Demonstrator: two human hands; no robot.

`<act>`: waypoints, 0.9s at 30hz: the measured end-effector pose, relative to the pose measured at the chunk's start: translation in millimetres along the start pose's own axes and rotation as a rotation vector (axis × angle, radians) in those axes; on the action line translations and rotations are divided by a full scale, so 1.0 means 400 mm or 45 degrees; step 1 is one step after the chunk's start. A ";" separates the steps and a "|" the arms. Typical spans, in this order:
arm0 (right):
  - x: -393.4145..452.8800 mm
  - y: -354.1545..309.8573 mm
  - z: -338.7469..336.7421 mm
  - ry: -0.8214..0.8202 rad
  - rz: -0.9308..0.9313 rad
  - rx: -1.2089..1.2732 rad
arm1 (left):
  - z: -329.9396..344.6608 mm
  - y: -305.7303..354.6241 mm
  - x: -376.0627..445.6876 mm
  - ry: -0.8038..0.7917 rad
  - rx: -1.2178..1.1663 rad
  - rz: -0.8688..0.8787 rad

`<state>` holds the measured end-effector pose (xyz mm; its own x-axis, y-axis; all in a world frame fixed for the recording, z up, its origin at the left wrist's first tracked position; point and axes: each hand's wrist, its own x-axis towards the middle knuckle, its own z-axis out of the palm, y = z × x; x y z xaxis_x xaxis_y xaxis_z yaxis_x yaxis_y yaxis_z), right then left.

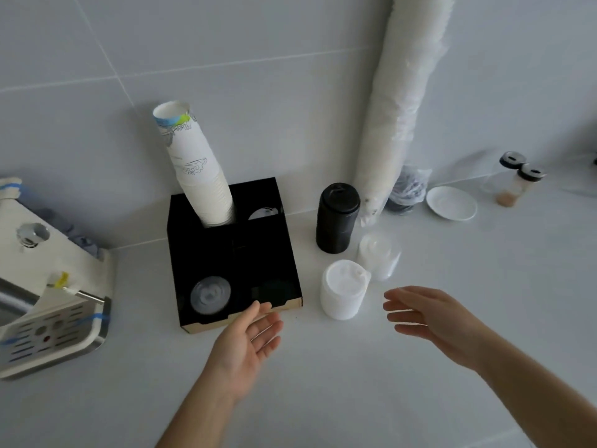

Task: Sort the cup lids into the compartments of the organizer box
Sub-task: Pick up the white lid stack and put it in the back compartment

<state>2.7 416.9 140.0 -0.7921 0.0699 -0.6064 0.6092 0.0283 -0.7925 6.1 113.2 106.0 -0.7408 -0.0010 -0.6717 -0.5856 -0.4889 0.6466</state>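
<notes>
A white and steel machine [48, 305] is sitting at the far left of the white desk [355, 383]. Next to it, the black organizer box [232, 253] is standing against the tiled wall, with a stack of paper cups [197, 169] leaning out of its back left compartment and clear lids [210, 294] lying in the front left one (another pale lid is showing in the back right compartment). The left hand [248, 344] is hovering palm up at the box's front edge, its grip wide open and holding nothing. To the right of the box a stack of white lids [344, 289] is standing on the desk, with a stack of black lids [336, 218] and a stack of clear lids [378, 253] behind it. The right hand [429, 318] is reaching toward the white stack, fingers spread, empty, not touching it. A white saucer [451, 202] is lying farther back.
</notes>
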 end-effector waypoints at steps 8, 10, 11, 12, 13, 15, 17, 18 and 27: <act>0.060 0.036 -0.065 -0.059 0.068 -0.122 | 0.113 -0.048 0.062 -0.021 0.295 -0.052; 0.079 0.046 -0.060 -0.064 0.086 -0.094 | 0.133 -0.054 0.084 -0.044 0.386 -0.065; 0.088 0.052 -0.054 -0.063 0.094 -0.077 | 0.144 -0.055 0.093 -0.055 0.422 -0.072; 0.097 0.058 -0.047 -0.064 0.102 -0.062 | 0.157 -0.056 0.102 -0.065 0.455 -0.068; 0.108 0.066 -0.042 -0.065 0.112 -0.045 | 0.175 -0.055 0.111 -0.075 0.495 -0.058; 0.124 0.079 -0.027 -0.071 0.130 -0.020 | 0.206 -0.056 0.127 -0.074 0.591 -0.018; 0.139 0.090 -0.012 -0.071 0.151 0.000 | 0.234 -0.058 0.147 -0.080 0.698 0.013; 0.143 0.093 -0.004 -0.073 0.159 0.004 | 0.246 -0.059 0.154 -0.082 0.740 0.020; 0.200 0.096 0.039 -0.056 0.196 -0.005 | 0.317 -0.057 0.221 -0.094 0.873 -0.036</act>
<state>-37.8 408.2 59.9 -0.6905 0.0300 -0.7227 0.7233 0.0245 -0.6901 -87.9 235.0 77.6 -0.7284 0.0750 -0.6810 -0.6628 0.1745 0.7282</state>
